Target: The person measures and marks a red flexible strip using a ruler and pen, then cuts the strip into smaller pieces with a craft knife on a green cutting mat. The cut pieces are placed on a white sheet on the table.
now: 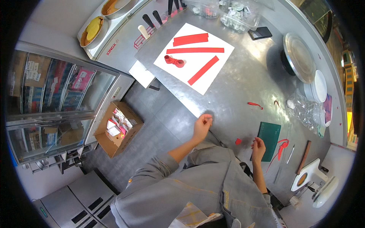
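Observation:
My left hand (203,124) hovers by the near edge of the steel table (228,105), fingertips drawn together and no object visible in them. Over the left side of a green cutting mat (269,139) is my right hand (258,146), its fingers loosely bent and a little apart, with nothing seen in it. A small red piece (238,141) lies between the hands. On a white sheet (204,82) are stacked red strips (191,39), a long red strip (195,50), a shorter slanted strip (203,70) and a red looped bow piece (174,61).
Right of the mat lie red scraps (283,146), a clear ruler (281,159), a thin pen-like tool (291,154) and a brown rod (304,157). A cake turntable (299,57), a phone (260,33) and clear plastic boxes (239,21) stand farther back. A cardboard box (114,148) sits on the floor.

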Demonstrator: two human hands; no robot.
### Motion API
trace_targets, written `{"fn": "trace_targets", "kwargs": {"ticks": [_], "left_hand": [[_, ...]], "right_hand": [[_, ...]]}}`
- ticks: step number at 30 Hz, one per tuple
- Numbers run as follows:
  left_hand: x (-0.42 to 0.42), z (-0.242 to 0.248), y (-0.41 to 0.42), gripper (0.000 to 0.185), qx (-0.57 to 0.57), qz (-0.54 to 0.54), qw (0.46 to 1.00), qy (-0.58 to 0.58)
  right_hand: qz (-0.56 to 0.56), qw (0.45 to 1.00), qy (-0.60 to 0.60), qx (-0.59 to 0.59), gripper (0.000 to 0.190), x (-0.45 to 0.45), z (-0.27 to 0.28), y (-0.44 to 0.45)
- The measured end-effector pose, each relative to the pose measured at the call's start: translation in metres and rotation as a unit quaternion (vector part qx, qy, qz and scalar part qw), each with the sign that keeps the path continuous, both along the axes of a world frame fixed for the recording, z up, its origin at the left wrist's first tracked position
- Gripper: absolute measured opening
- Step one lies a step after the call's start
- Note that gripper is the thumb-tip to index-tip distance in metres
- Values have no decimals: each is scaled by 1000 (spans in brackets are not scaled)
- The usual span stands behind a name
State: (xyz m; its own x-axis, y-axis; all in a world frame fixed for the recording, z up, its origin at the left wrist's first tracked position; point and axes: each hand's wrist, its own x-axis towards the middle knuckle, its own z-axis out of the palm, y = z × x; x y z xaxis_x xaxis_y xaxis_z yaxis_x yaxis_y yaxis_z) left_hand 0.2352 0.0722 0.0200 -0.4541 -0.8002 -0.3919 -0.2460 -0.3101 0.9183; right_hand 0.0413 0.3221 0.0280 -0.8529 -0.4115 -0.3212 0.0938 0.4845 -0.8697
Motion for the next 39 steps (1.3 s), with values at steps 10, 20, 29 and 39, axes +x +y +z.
{"fn": "trace_targets", "kwargs": {"ticks": [10,20,29,39], "left_hand": [[-15,4,13,17,-68,-100,991,-49],[-51,0,78,38,-370,-399,839,-6],[-66,-9,91,26,-403,-403,822,-3],[-71,-6,108,12,-342,-393,848,-97]], "right_hand": [[-11,1000,6,1,17,7,6,10],[-52,997,-2,64,17,25,6,36],[-174,929,283,163,22,-63,-13,111],[-200,935,165,240,46,-150,-46,137]]}}
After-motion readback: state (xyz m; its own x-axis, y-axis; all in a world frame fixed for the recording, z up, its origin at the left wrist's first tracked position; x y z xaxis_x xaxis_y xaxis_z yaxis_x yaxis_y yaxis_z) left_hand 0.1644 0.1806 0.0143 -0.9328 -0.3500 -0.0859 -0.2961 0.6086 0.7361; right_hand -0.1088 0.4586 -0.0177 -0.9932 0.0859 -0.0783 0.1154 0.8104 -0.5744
